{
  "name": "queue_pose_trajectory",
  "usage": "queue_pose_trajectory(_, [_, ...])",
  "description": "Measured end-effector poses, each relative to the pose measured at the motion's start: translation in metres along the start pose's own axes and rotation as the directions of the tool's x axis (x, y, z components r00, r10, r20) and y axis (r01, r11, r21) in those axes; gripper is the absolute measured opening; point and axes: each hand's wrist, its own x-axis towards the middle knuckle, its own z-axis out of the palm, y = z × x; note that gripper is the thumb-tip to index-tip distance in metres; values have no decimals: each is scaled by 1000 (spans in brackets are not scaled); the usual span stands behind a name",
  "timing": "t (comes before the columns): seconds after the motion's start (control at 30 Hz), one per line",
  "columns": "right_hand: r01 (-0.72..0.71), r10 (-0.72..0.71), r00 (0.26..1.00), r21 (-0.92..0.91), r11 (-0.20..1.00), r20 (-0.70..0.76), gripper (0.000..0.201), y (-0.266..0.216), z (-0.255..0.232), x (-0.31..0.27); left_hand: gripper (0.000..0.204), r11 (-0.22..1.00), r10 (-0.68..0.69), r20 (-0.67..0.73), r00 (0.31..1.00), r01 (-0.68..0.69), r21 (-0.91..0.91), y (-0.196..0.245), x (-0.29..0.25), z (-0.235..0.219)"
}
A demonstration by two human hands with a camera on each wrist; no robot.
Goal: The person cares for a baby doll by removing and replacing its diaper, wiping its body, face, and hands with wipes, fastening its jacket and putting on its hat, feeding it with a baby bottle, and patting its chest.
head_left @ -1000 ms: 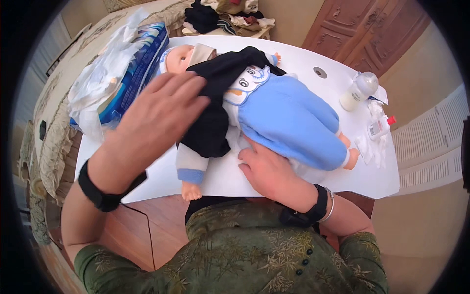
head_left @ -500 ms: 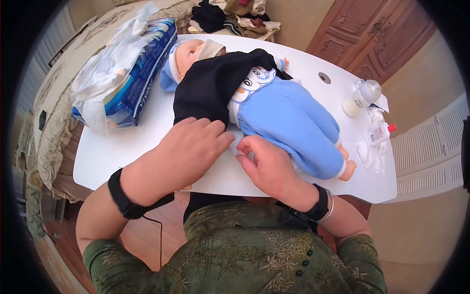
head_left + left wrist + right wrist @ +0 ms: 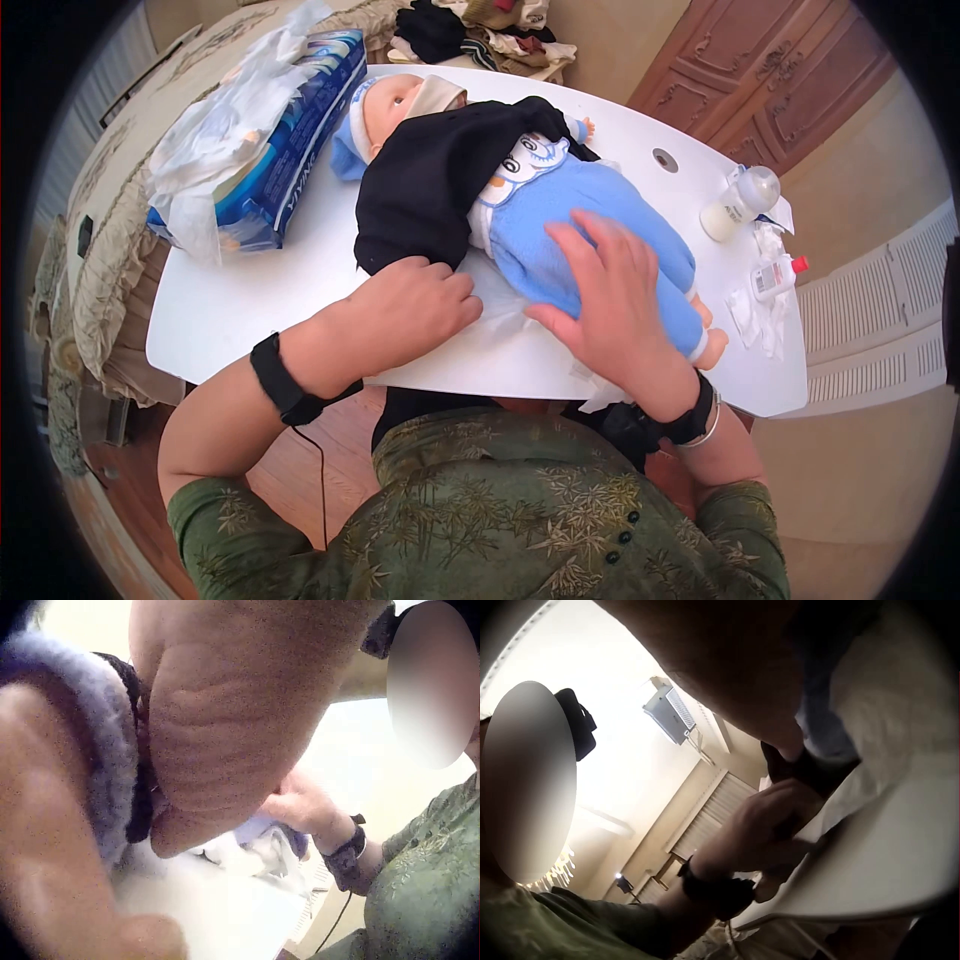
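Observation:
A baby doll (image 3: 385, 108) lies on its back on the white table (image 3: 260, 300), dressed in light blue trousers (image 3: 620, 210) with a black garment (image 3: 430, 165) over its chest and near arm. At the garment's near edge, my left hand (image 3: 400, 315) pinches the black cloth with curled fingers. The left wrist view shows that hand right beside the doll's fuzzy blue cuff (image 3: 112, 735) and its bare hand (image 3: 45, 825). My right hand (image 3: 620, 300) is spread over the near trouser leg, thumb apart from the fingers. Thin white sheeting (image 3: 500, 310) shows beneath the doll.
A blue diaper pack (image 3: 310, 140) with crumpled white sheets on top stands at the table's left. On the right are a milk bottle (image 3: 735, 205), a small red-capped bottle (image 3: 775, 275) and crumpled tissues (image 3: 745, 315). Folded clothes (image 3: 490, 35) lie beyond the far edge.
My left hand has come down from above the doll's chest to the black garment's near edge. My right hand has shifted from beside the doll's hip onto its trousers, with fingers spreading.

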Motion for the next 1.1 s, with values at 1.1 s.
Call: queue_pose_trajectory(1.1, [91,-28,948,-186,978,318,72,28,-6,-12,13,940,-336,-29,941,337,59,-14,21,-39])
